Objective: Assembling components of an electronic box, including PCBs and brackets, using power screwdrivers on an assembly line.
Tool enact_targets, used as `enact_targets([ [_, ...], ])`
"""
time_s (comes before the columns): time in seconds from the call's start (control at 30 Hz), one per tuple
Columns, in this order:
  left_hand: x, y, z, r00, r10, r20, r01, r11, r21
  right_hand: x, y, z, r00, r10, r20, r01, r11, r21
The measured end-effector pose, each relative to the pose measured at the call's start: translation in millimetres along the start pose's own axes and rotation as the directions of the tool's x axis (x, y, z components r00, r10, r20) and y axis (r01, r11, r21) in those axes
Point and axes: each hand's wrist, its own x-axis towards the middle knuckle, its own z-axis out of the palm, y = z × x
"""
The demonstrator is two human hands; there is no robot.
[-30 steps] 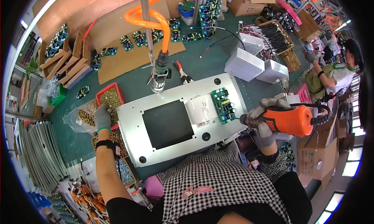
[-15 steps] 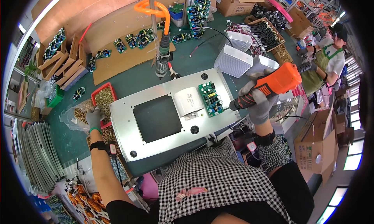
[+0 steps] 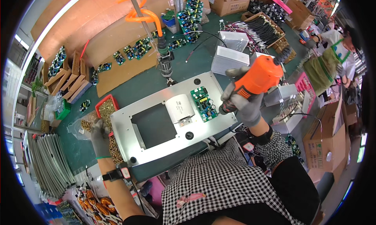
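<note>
The light is bright and quite even, with white glow from windows [image 3: 362,144] at the right rim and pale shine on the metal plate [image 3: 203,130], while the middle looks sharp, the far right side is softer, and straight edges bend toward the black round border.

Left forearm [image 3: 117,193]: stretched from the near side toward the far left, bare below the elbow
Left wrist [image 3: 104,164]: nearly in line with the forearm
Left hand [image 3: 100,138]: gloved, back upward, fingers [image 3: 102,127] bunched and pointing far, their tips hard to make out
Right arm [image 3: 293,186]: bent, the forearm angling far and left
Right hand [image 3: 246,105]: gloved, fingers curled in a closed grip, well apart from the left hand
</note>
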Motion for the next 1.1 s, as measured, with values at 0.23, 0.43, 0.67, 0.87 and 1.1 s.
enact_targets([
  [0.23, -109, -11, 162, 0.877, -0.373, 0.305, 0.361, 0.928, 0.095, 26, -39, 22, 0.949, -0.263, 0.177, 0.24, 0.961, 0.139],
  [0.43, -119, -44, 211, 0.68, -0.464, 0.568, 0.556, 0.831, 0.013, 53, -47, 43, 0.807, -0.482, 0.341, 0.314, 0.84, 0.443],
  [0.67, -109, -44, 227, 0.639, -0.51, 0.577, 0.615, 0.788, 0.016, 61, -44, 46, 0.808, -0.478, 0.343, 0.299, 0.836, 0.461],
  [0.87, -97, -44, 226, 0.616, -0.52, 0.592, 0.631, 0.775, 0.024, 66, -37, 47, 0.8, -0.487, 0.351, 0.329, 0.845, 0.422],
  [1.1, -94, -35, 227, 0.692, -0.478, 0.541, 0.487, 0.862, 0.14, 66, -25, 67, 0.716, -0.594, 0.367, 0.416, 0.785, 0.458],
])
